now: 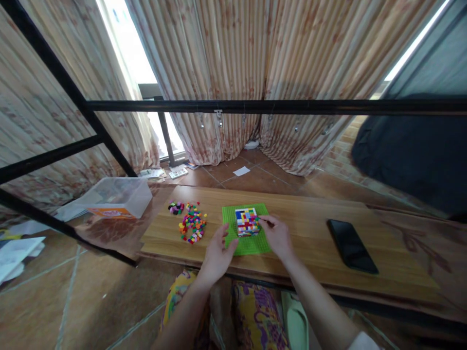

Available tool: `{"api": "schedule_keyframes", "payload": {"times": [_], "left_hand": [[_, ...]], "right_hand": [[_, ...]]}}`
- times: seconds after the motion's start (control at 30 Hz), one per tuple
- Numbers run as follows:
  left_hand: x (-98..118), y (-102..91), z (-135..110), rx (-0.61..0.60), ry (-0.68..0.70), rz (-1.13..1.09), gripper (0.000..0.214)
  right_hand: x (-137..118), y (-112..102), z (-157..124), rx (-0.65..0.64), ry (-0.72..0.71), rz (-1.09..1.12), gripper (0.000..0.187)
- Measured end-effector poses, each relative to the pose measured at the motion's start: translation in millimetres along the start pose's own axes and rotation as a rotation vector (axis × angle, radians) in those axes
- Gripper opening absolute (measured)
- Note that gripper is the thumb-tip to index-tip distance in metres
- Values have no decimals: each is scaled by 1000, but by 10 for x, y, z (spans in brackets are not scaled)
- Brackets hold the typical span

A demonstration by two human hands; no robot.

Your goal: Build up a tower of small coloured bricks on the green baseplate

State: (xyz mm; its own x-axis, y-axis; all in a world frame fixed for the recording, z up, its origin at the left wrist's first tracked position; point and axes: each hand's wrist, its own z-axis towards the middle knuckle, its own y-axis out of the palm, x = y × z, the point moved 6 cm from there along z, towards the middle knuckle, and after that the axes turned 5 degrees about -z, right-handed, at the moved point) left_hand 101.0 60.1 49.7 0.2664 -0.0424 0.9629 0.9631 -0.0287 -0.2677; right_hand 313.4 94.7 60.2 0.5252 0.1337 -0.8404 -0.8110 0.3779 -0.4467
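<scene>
A block built from many small coloured toy bricks (247, 222) stands on a green studded baseplate (251, 247) on the wooden table. At the block's left side is my left hand (218, 253), thumb and fingers apart and holding nothing. My right hand (278, 236) is at the block's right edge, its fingertips pinched together. Whatever those fingertips hold, if anything, is too small to make out. Loose bricks (194, 223) of many colours lie heaped to the left of the baseplate, with a smaller group of mostly dark and pink bricks (175, 208) beside them.
A black phone (352, 246) lies on the right part of the wooden table (302, 214). Left of the table, a translucent plastic bin (136, 197) with an orange label rests on the floor. Black metal bars (255, 106) cross in front of the curtains. Papers (241, 171) lie on the tiles.
</scene>
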Motion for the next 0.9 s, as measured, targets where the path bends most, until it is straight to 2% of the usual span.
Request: {"api": "schedule_keyframes", "payload": {"times": [0.17, 0.27, 0.5, 0.7, 0.9], "left_hand": [[158, 164, 190, -5, 173, 188, 52], [277, 277, 202, -26, 276, 324, 53], [411, 503, 162, -81, 415, 686, 60], [426, 594, 185, -70, 385, 856, 62], [414, 621, 181, -67, 364, 858, 63]], "right_hand": [[-52, -5, 37, -78, -105, -84, 25], [-57, 30, 12, -89, -137, -116, 27], [-58, 92, -42, -60, -151, -148, 30], [-62, 90, -35, -48, -141, -163, 31], [-79, 90, -56, -48, -155, -144, 32]]}}
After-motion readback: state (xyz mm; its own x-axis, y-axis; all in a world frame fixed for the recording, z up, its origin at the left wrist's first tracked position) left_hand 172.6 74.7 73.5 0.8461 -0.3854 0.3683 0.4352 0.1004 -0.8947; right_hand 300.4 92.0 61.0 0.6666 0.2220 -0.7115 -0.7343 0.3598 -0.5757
